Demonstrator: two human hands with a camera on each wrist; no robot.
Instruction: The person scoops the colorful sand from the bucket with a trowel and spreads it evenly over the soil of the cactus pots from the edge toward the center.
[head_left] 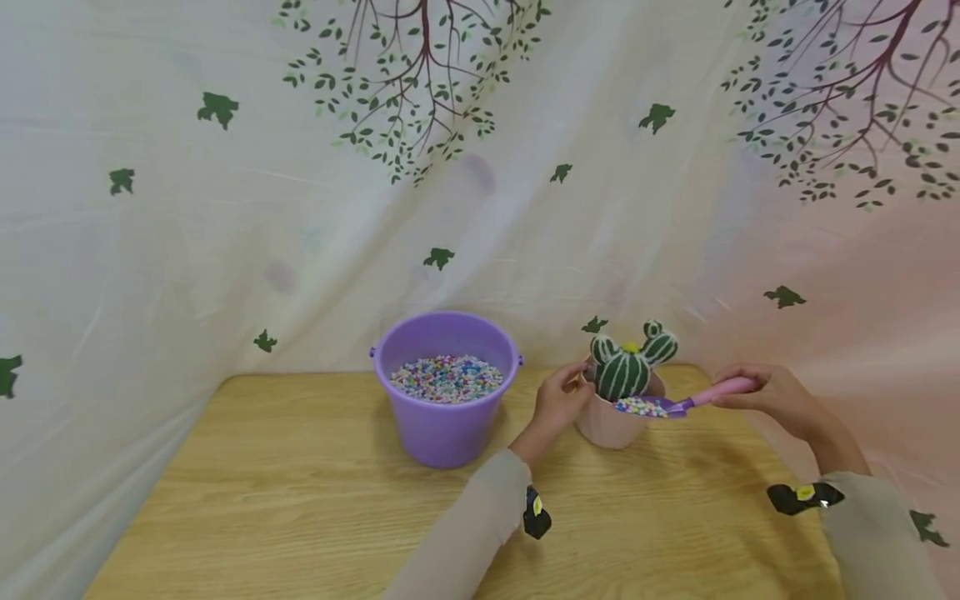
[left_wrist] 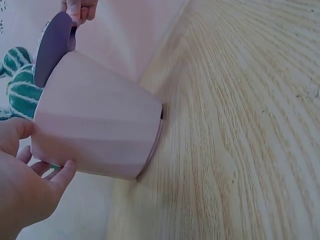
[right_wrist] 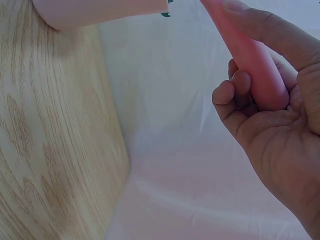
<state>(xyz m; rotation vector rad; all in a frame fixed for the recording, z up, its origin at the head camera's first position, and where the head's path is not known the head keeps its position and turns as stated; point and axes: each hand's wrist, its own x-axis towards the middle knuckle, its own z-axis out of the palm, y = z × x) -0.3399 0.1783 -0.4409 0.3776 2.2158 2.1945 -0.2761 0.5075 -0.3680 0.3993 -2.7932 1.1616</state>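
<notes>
A green-and-white striped knit cactus point(head_left: 624, 375) with a yellow top stands in a pale pink flowerpot point(left_wrist: 95, 115) on the table. My left hand point(head_left: 561, 404) holds the pot at its left rim, the fingers bent against its outer side in the left wrist view. My right hand point(head_left: 776, 400) grips the pink handle point(right_wrist: 255, 70) of a small purple trowel point(head_left: 678, 408). Colourful beads point(head_left: 641, 406) lie on the trowel's blade, which is over the pot's near right rim. From the left wrist view, the blade's underside point(left_wrist: 52, 47) shows beside the cactus.
Left of the pot, a purple bucket point(head_left: 442, 433) holds many multicoloured beads point(head_left: 447, 379). The wooden table point(head_left: 300, 500) ends at a pale cloth backdrop point(head_left: 172, 275) printed with leaves and branches. Each sleeve has a black wrist strap point(head_left: 536, 512).
</notes>
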